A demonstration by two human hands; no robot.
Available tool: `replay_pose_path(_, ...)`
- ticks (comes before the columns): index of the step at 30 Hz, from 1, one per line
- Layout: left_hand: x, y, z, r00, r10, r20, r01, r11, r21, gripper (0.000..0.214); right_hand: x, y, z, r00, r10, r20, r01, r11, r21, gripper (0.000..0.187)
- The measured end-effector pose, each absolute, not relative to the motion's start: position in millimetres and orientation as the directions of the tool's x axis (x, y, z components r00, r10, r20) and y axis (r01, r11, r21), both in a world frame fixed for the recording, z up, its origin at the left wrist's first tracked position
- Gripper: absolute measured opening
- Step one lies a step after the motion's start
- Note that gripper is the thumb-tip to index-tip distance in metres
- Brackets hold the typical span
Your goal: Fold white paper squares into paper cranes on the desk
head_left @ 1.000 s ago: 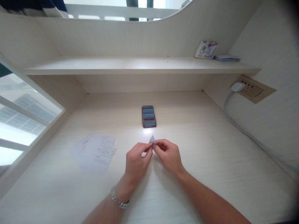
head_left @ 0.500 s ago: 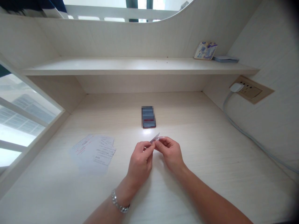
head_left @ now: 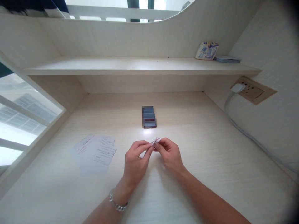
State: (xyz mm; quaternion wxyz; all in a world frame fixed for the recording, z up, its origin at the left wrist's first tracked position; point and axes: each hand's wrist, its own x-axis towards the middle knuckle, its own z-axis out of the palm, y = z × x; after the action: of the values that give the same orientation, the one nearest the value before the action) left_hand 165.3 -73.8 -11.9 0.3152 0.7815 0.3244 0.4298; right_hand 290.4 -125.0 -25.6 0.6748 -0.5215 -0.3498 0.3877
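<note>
A small folded piece of white paper (head_left: pixel 157 141) is pinched between the fingertips of both hands, a little above the desk. My left hand (head_left: pixel 137 158), with a silver bracelet on its wrist, grips the paper's left part between thumb and fingers. On the right side of the paper, my right hand (head_left: pixel 170 154) is closed on it with thumb and curled fingers. Most of the paper hides behind the fingers. Beyond the hands lies a phone-like dark rectangle (head_left: pixel 149 116), its surface blurred into blocks. Written sheets of paper (head_left: pixel 95 154) lie flat to the left.
A shelf (head_left: pixel 116 64) runs across the back, bearing a patterned packet (head_left: pixel 206 50) and a flat stack (head_left: pixel 227 59) at its right end. On the right wall, a white plug sits in a socket panel (head_left: pixel 254 91), and its grey cable (head_left: pixel 254 140) trails down the desk's right side.
My left hand has shifted slightly left and its fingers have straightened and turned. The paper's angle between the fingertips has changed. My right hand stays nearly in place.
</note>
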Motion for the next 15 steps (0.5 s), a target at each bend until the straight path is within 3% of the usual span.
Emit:
replay_pose_path(6,164.8,-74.1,-13.1,0.424,0.768,0.480,0.213,-0.600,0.771,0.013,288.5,-124.5,-27.0,0.487,0.869,0.086,-0.099,0.152,-0.983,0.008)
replay_pose_path(15,164.3,-76.5,-6.4,0.409,0.884,0.227,0.299,-0.365,0.882,0.015,288.2,-128.9,-20.8,0.484,0.869,0.100,0.139,0.036,-0.990,0.016)
